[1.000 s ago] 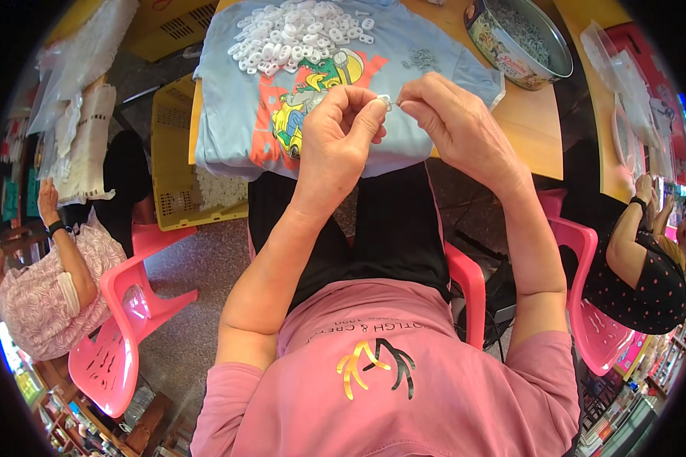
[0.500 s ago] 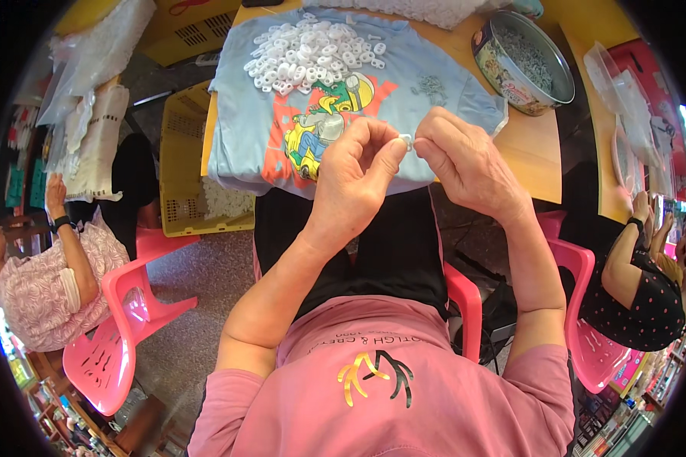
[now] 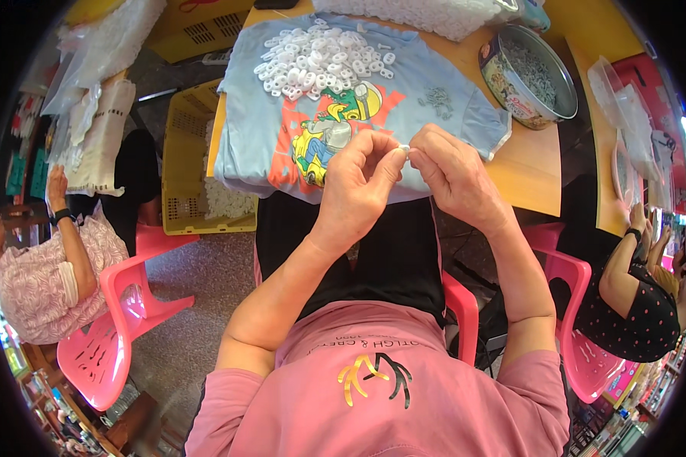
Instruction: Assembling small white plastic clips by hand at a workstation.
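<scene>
Between thumb and forefinger, my left hand (image 3: 358,177) pinches a small white plastic piece (image 3: 405,148), mostly covered by the fingertips. Right against it, my right hand (image 3: 459,175) is closed with its fingers curled; whatever it grips is hidden. Both hands hover over the near edge of a blue printed cloth (image 3: 244,145) spread on the table. Farther off on the cloth lies a heap of white plastic pieces (image 3: 316,61), oval with two holes. Closer to my right hand is a small pile of grey metal parts (image 3: 437,100), perhaps screws.
A round tin (image 3: 517,100) full of grey metal parts stands at the right of the wooden table (image 3: 537,167). Behind the cloth lies a clear bag of white pieces (image 3: 427,15). A yellow crate (image 3: 183,152) is at the left. People sit on pink chairs (image 3: 141,282) at both sides.
Both hands stay together, slightly lower, and the white piece has turned so less of it shows. The whole view has shifted a little.
</scene>
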A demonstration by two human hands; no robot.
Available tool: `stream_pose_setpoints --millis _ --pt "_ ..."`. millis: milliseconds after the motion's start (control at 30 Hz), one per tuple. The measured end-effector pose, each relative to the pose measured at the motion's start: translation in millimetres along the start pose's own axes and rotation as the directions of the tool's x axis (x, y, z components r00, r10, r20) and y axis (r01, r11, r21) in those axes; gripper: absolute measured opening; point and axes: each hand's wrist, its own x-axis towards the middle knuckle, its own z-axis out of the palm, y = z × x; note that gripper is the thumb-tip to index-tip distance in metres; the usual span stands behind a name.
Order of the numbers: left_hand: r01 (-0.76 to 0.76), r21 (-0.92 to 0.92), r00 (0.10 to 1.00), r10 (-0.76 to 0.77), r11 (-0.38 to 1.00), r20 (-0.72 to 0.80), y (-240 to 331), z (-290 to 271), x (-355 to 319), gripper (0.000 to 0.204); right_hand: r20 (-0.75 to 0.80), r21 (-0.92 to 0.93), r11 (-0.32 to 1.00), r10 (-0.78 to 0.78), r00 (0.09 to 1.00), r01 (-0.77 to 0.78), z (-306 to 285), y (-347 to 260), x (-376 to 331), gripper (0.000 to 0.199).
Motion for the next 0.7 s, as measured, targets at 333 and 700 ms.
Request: stream_pose_setpoints --millis 333,700 --pt "-0.028 -0.065 0.997 0.023 0.997 -0.075 -17 -9 15 0.013 -0.077 -0.214 0.968 0.114 0.990 -0.128 -26 68 83 0.017" --pt "-0.058 -0.048 0.996 0.054 0.997 -0.073 -17 -9 14 0.013 0.081 -0.507 0.861 0.090 0.993 -0.037 -14 103 99 0.020"
